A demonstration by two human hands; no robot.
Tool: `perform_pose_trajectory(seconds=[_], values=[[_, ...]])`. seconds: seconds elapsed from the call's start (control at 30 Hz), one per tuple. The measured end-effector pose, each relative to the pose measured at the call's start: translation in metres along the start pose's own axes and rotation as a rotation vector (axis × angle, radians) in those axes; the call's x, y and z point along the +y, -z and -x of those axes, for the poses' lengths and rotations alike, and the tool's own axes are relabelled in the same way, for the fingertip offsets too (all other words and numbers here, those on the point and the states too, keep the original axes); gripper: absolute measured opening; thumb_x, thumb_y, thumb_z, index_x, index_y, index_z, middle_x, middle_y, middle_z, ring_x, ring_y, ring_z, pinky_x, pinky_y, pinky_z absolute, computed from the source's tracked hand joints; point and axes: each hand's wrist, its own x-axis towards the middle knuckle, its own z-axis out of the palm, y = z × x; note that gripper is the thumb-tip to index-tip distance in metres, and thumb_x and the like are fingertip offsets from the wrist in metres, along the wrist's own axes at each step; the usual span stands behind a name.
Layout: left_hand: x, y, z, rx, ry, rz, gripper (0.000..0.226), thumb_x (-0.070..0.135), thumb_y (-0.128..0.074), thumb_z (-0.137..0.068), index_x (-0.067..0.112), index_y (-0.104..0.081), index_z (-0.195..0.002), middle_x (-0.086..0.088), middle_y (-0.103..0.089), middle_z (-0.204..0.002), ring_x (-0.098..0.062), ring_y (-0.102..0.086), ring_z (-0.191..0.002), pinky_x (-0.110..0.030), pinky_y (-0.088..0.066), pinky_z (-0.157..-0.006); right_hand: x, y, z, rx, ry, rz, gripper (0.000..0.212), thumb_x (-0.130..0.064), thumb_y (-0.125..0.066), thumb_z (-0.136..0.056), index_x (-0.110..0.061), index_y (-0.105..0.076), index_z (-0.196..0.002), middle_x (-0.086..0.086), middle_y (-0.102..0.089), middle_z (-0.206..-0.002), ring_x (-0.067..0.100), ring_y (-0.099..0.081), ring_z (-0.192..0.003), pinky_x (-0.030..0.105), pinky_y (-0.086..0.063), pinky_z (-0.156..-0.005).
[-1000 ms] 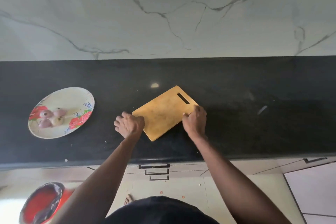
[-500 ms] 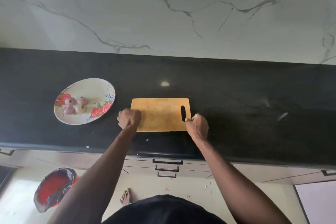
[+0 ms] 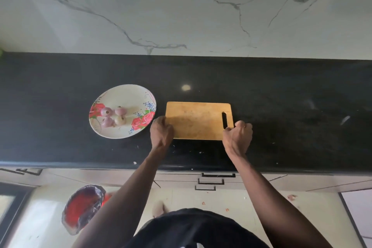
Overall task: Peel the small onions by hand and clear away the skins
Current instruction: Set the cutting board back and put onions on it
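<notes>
Board squared up on the counter, both hands gripping its ends.

Head view: the board (image 3: 198, 120), angled a second ago, now lies parallel to the counter (image 3: 281, 90) edge, just beside the plate (image 3: 120, 91). The left hand (image 3: 161, 132) curls round its left edge; the right hand (image 3: 238, 137) pinches the corner by the slot. Four onions (image 3: 113, 116) sit on the plate, seemingly peeled; skin scraps dot the floor near a red bin (image 3: 83, 208). Clearing looks nearly done. No writing is legible.
</notes>
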Motion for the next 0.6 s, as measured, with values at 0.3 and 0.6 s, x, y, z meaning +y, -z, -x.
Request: perform_pose_trajectory(seconds=[0.3,0.6], values=[[-0.051,0.106,-0.030,0.410,-0.068,0.123,0.024,0.006,-0.054,-0.097,0.003,-0.069,-0.116,-0.013,-0.066,-0.118,-0.021,-0.060,-0.099,-0.015,-0.042,-0.080,-0.139,-0.068,0.072,-0.321,0.471,-0.306,0.015,0.005,-0.067,-0.086,-0.002,-0.076,-0.096,0.011,-0.074,-0.097,0.022,-0.068,-0.086,0.025,-0.052,-0.080],[-0.106,0.212,-0.102,0.111,-0.096,-0.212,0.047,-0.007,-0.056,-0.083,0.011,-0.071,-0.124,-0.014,-0.069,-0.123,-0.034,-0.061,-0.115,-0.026,-0.040,-0.093,-0.245,-0.131,0.122,-0.694,0.653,-0.255,0.035,-0.013,-0.077,-0.084,-0.008,-0.071,-0.119,0.009,-0.068,-0.122,0.015,-0.063,-0.097,0.016,-0.046,-0.082]])
